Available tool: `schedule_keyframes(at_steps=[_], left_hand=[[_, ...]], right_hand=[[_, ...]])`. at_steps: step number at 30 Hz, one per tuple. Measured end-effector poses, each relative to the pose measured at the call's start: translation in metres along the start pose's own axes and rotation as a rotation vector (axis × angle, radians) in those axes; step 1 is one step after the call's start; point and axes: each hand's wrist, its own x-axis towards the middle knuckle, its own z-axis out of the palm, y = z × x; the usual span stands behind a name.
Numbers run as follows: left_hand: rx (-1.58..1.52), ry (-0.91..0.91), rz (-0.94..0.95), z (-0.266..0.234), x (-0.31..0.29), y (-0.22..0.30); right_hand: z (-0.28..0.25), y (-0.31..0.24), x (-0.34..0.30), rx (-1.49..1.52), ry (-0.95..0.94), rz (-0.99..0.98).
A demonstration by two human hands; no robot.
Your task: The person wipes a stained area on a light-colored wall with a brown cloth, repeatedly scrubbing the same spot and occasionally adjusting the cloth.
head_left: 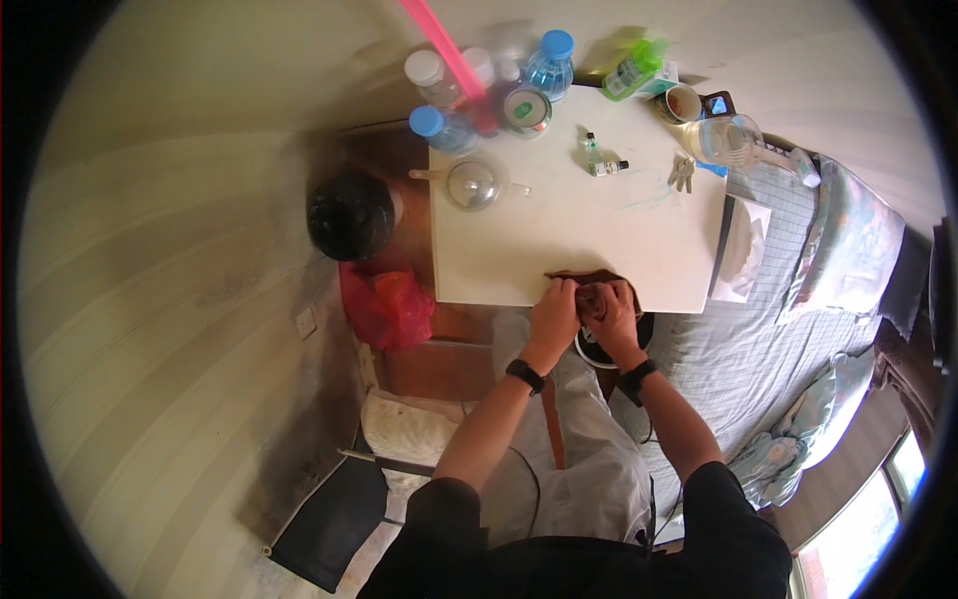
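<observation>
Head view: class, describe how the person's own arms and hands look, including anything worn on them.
The left hand and right hand are ungloved. A dark left wristband and dark right wristband circle the wrists. The left sleeve and right sleeve are black and short, leaving the forearms uncovered.

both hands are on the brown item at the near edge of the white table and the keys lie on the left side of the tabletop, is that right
Not quite: the keys lie on the right side of the white table, as the head view shows. The left hand and right hand are on the brown item at its near edge.
</observation>
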Motion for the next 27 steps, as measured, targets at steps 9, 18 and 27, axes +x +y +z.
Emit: schedule_keyframes(at_steps=[9, 18, 27], left_hand=[[0.112, 0.044, -0.183, -0.032, -0.022, -0.073], [0.034, 0.217, -0.178, -0.021, 0.052, -0.020], [0.021, 0.006, -0.025, 0.034, 0.034, 0.049]], right_hand=[[0.059, -0.044, 0.026, 0.049, -0.059, -0.183], [0.020, -0.028, 0.067, 0.123, 0.108, -0.054], [-0.019, 0.053, -0.006, -0.088, 0.294, 0.041]])
